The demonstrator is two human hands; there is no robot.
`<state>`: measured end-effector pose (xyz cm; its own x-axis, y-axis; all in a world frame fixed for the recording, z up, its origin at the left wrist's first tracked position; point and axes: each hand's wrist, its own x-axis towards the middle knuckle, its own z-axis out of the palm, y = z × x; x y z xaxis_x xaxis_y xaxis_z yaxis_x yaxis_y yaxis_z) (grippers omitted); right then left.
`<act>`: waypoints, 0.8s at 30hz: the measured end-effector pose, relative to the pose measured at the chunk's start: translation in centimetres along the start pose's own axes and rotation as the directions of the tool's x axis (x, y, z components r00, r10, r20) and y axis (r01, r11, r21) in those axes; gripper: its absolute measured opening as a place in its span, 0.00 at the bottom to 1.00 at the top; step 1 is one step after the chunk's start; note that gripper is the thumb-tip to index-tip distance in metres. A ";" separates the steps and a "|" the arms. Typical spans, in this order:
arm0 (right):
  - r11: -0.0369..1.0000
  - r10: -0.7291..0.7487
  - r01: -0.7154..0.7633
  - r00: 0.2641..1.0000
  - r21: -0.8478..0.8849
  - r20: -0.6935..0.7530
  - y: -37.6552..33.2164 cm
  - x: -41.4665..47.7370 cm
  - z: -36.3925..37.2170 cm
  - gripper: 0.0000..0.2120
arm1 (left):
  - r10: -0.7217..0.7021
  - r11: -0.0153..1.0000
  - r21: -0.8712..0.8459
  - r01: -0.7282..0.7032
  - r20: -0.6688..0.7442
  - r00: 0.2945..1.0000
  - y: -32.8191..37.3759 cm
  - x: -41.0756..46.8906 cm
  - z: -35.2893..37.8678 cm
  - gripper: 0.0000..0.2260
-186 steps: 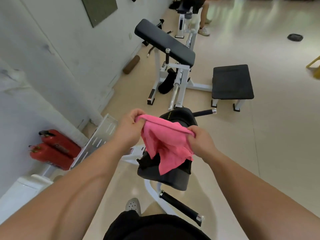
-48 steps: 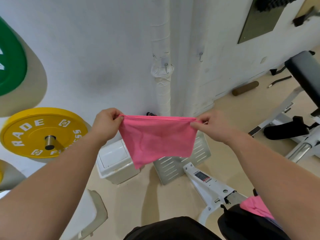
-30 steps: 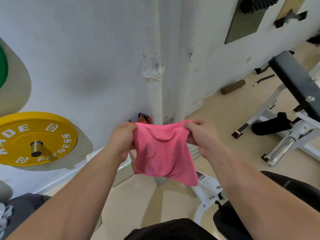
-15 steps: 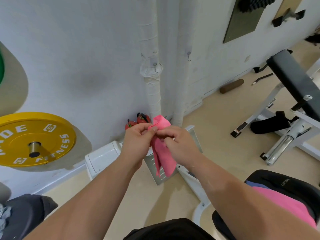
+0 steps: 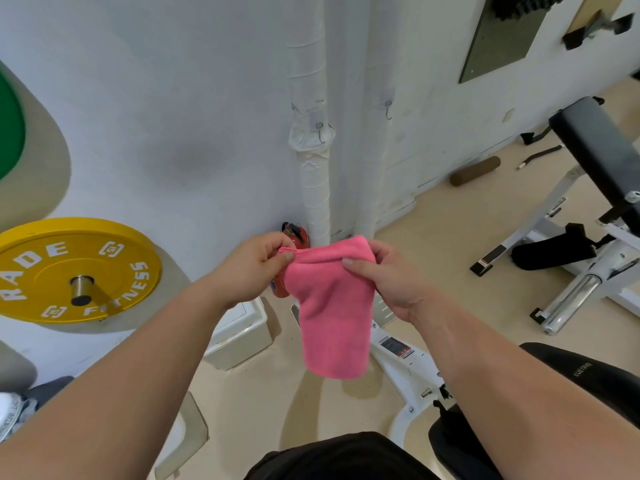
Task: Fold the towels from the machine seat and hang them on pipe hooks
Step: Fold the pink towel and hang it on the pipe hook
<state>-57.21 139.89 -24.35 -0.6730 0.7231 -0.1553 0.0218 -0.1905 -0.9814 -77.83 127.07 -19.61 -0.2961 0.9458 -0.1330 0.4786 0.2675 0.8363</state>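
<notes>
1. Towel (image 5: 332, 306): pink, folded to a narrow panel and held in the air in front of the wall. Its top edge runs between the two hands. The lower part hangs free above the floor and touches nothing else.
2. Grip, left hand (image 5: 256, 268): thumb and curled fingers pinch the top left corner of the towel, where a thin hem shows.
3. Grip, right hand (image 5: 388, 282): the thumb lies flat across the near face at the top right and the other fingers curl behind the cloth, clasping it.
4. Fixture: a white wrapped pipe (image 5: 313, 168) stands upright against the wall, directly behind and above the towel. A small metal hook (image 5: 320, 131) sits on its bulging joint, well above the towel and apart from it.
5. Second upright (image 5: 374, 150), just right of the pipe, carries a second hook (image 5: 388, 110) at a similar height. It appears to be another pipe, though the view does not settle this.
6. Red fire extinguisher (image 5: 294, 235): at the foot of the pipe, largely hidden behind the left hand and the towel.
7. Floor below the hands: a white box (image 5: 239, 327) lies under the left forearm, and a white machine frame (image 5: 401, 355) lies under the right.
8. Left wall: a yellow weight plate (image 5: 74, 271) on a peg, with a green plate (image 5: 10, 133) at the picture's edge above it.
9. Right side: a black machine seat (image 5: 588, 382) low in the corner, a bench with a black pad (image 5: 595, 147) beyond it, and a brown roller (image 5: 476, 170) on the floor by the wall.
</notes>
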 end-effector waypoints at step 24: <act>0.728 0.404 -0.292 0.914 -0.620 0.044 2.0 0.6 -6.4 0.22 | -0.377 0.895 -0.314 0.316 -0.154 0.913 -2.0 4.9 0.8 0.05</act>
<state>-52.86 144.14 -27.13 -0.6383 0.5549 -0.5334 0.6712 0.0620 -0.7387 -79.56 131.37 -22.35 -0.5785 0.7347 -0.3543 0.0754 0.4807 0.8736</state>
